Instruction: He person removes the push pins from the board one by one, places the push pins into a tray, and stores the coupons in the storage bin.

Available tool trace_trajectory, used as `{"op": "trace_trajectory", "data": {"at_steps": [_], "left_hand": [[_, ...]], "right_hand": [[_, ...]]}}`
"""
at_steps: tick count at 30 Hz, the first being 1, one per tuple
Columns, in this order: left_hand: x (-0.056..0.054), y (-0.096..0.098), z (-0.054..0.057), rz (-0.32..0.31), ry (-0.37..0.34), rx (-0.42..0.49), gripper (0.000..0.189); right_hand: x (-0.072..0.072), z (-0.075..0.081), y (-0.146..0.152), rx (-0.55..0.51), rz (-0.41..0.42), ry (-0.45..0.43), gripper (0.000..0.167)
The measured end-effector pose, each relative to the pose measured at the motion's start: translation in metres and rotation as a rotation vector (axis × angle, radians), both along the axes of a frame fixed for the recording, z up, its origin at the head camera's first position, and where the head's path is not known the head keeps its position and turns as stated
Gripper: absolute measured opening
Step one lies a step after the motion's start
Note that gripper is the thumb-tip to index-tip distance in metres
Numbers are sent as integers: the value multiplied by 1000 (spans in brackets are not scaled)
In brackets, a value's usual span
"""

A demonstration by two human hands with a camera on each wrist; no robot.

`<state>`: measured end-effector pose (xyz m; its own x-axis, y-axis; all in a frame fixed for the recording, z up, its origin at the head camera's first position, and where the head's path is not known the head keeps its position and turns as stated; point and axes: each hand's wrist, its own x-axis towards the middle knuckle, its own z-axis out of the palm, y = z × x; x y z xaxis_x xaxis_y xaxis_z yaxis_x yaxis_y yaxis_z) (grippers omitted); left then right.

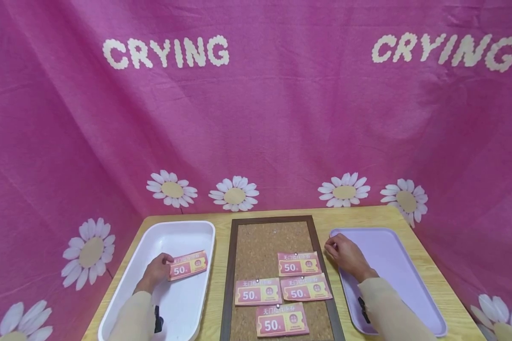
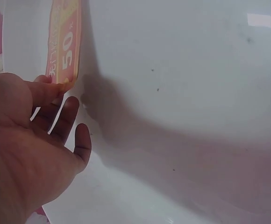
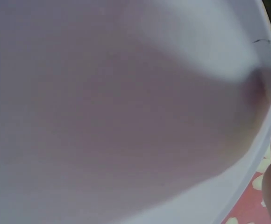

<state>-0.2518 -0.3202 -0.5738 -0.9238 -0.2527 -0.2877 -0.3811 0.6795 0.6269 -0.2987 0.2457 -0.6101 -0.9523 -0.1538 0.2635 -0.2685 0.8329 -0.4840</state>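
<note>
My left hand (image 1: 155, 270) pinches the left end of a pink and yellow coupon (image 1: 188, 265) marked 50, over the white tray (image 1: 211, 246). In the left wrist view, thumb and fingers meet at one corner of the coupon (image 2: 65, 51). My right hand (image 1: 345, 253) is over the far left edge of the purple tray (image 1: 401, 279), fingers bent together; whether something small sits between the fingertips cannot be made out. Between the trays lies a framed corkboard (image 1: 256, 246). Several matching coupons overlap on it, one being the lowest coupon (image 1: 281, 320), each with a small pin head near its top edge.
All of this stands on a light wooden table (image 1: 222, 222). The corkboard's dark frame (image 1: 273, 219) separates the two trays. A pink curtain (image 1: 273, 118) with daisies and lettering hangs close behind the table and along both sides.
</note>
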Motion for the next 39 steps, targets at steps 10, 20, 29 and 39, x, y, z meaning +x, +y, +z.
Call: {"op": "trace_trajectory", "data": {"at_steps": [10,20,29,39], "left_hand": [[3,1,1,-14,-19,-36,27],[6,2,0,-21,-2,-30,28],[4,-1,0,-27,3,-45,27],[4,-2,-3,-21,-18,-33,26]], "right_hand": [[3,-7,11,-2,-46,-62,14],[7,-11,18,-6,-63,-45,14],[8,-11,22,-23,-121,-107,17],[10,-15,26,21,-128,-120,18]]}}
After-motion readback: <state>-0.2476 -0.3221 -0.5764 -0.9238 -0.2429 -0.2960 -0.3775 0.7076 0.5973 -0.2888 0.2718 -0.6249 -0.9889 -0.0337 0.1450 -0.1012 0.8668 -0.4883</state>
